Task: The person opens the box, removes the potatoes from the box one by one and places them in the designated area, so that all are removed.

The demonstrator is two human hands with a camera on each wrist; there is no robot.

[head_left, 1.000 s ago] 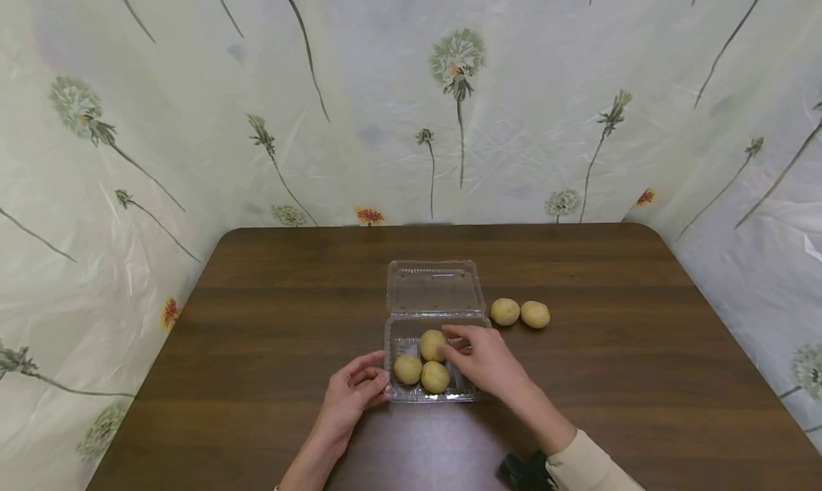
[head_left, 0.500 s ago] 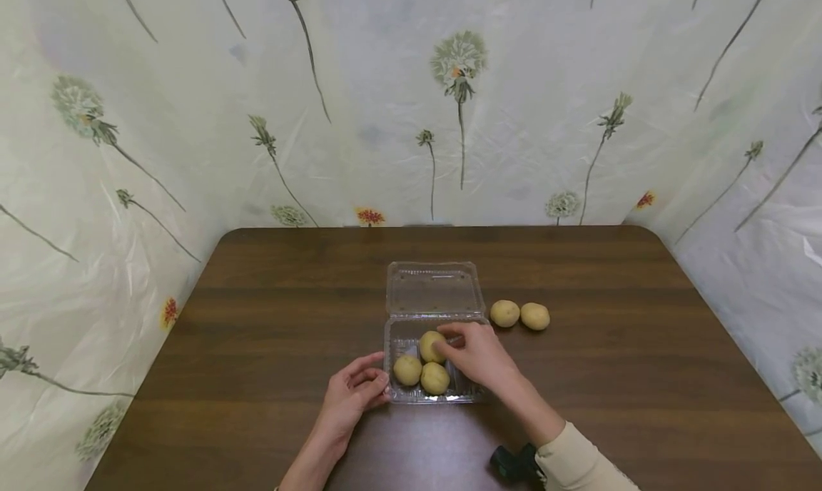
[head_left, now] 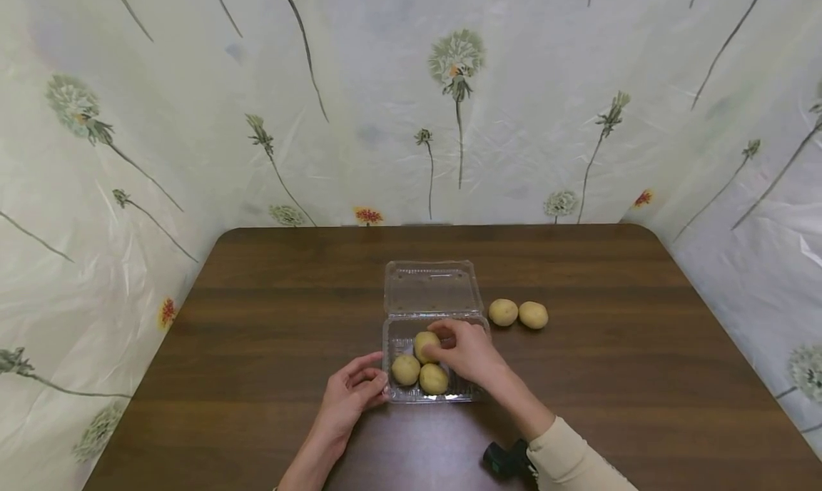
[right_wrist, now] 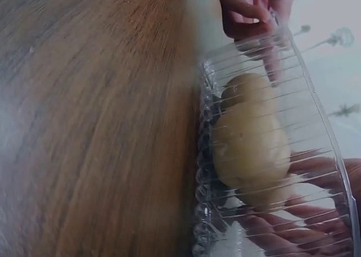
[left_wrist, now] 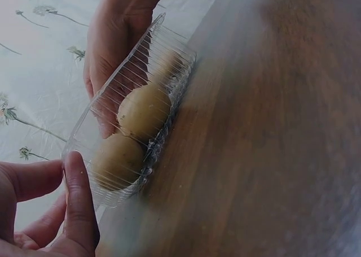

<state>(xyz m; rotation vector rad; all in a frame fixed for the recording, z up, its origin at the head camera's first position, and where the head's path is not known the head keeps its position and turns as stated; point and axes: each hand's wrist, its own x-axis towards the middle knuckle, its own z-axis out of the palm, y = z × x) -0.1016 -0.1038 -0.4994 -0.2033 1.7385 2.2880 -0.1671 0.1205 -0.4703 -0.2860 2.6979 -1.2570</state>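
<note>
A clear plastic clamshell container [head_left: 465, 394] lies on the table with its lid [head_left: 432, 291] folded back, away from me. Three potatoes are in its base: a left one [head_left: 405, 370], a front one [head_left: 434, 380] and a rear one [head_left: 424, 346]. My left hand [head_left: 347, 397] pinches the container's left rim between thumb and finger; the left wrist view shows the thumb and fingers at the rim [left_wrist: 84, 117]. Reaching in from the right, my right hand [head_left: 470, 353] holds the rear potato between thumb and fingers. The ribbed wall partly blurs that grip in the right wrist view.
Two more potatoes, one [head_left: 503, 312] beside the other [head_left: 533, 315], lie on the brown wooden table [head_left: 289, 320] just right of the container. A black device [head_left: 504, 460] sits at my right wrist. Flower-patterned sheeting [head_left: 359, 105] surrounds the table's back and sides.
My right hand has moved slightly left, and the rear potato has shifted left with it inside the container. The left hand stays at the rim.
</note>
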